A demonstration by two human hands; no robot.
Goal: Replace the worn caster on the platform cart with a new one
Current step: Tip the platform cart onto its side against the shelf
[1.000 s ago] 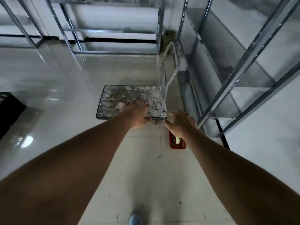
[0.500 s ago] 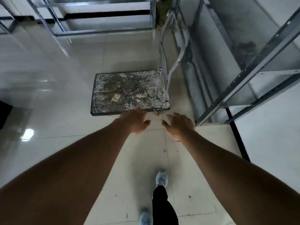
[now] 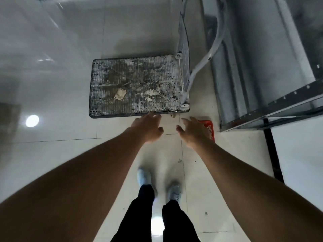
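Note:
The platform cart stands on the tiled floor, its deck dirty and speckled with white, its pale handle rising at the right end. A bit of a caster shows under the near right edge. My left hand reaches out with fingers spread, fingertips at the deck's near edge. Beside it my right hand is spread too, holding nothing, just short of the cart and above a red basket.
Grey metal shelving runs along the right, close to the cart's handle. A small scrap lies on the deck. My two feet stand on the tiles below my arms. Glossy floor spreads to the left.
The view has tipped down and moved closer to the cart. Both hands have come off the deck's corner and hover open at its near edge. The red basket shows again under my right hand.

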